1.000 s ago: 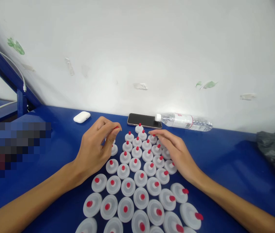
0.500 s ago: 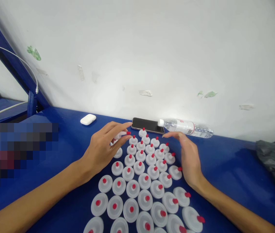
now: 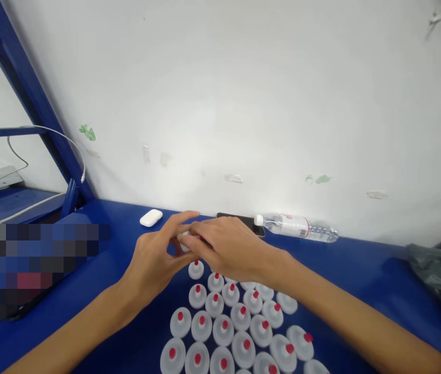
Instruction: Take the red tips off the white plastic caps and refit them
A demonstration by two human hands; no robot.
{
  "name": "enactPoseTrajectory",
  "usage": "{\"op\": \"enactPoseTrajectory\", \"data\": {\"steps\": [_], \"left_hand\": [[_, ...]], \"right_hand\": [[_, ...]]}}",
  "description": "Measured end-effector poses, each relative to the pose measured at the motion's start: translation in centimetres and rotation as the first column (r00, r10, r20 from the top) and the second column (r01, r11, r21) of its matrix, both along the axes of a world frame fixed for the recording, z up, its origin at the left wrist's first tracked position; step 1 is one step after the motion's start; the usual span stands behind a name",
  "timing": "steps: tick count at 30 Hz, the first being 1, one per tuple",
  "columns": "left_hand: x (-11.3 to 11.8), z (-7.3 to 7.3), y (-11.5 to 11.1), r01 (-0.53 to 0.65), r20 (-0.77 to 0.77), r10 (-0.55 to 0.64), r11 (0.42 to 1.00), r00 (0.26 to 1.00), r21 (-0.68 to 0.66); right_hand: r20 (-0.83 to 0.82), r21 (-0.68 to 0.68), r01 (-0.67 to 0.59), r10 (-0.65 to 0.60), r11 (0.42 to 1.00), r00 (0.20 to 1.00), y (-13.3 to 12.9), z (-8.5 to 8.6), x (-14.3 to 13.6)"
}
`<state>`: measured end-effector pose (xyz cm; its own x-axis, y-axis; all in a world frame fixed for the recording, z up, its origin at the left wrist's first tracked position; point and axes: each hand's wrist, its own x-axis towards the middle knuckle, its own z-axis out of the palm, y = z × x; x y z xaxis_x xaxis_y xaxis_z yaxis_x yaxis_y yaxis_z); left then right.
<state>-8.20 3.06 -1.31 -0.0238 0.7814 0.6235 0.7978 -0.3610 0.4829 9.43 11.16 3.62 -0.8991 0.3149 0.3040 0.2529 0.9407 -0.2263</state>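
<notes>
Rows of round translucent white caps with red tips stand on the blue table. Above their far left end, my left hand has its fingers closed around a white piece, mostly covered by fingers. My right hand reaches across from the right, its fingertips closed on the same piece against my left fingers. The red tip of that piece cannot be seen clearly. Some caps at the far end are hidden beneath my right hand.
Along the wall lie a white earbud case, a black phone partly hidden by my right hand, and a clear bottle on its side. A dark plastic bag is at the right, a blue frame at the left.
My right hand has moved left from the right edge of the caps to meet my left hand at the held piece. The view has tilted up, so the table sits lower.
</notes>
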Motion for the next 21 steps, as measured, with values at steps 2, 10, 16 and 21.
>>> {"op": "enactPoseTrajectory", "data": {"steps": [2, 10, 16, 21], "left_hand": [[-0.6, -0.3, 0.0, -0.032, -0.059, 0.032, 0.999, 0.998, 0.012], [-0.6, 0.0, -0.3, 0.001, 0.042, 0.007, 0.985, 0.999, -0.171], [-0.6, 2.2, -0.5, 0.511, 0.580, -0.191, 0.728, 0.792, -0.457], [-1.1, 1.7, -0.6, 0.823, 0.878, -0.167, 0.460, 0.449, -0.333]], "right_hand": [[0.045, 0.101, -0.078, 0.073, 0.992, 0.996, 0.1, 0.1, -0.9], [-0.057, -0.171, -0.042, 0.032, 0.984, 0.998, 0.9, -1.1, -1.1], [-0.165, -0.255, -0.159, 0.120, 0.954, 0.979, 0.4, -0.2, -0.4], [-0.219, -0.219, -0.263, 0.215, 0.940, 0.952, -0.7, 0.6, -0.3]]}}
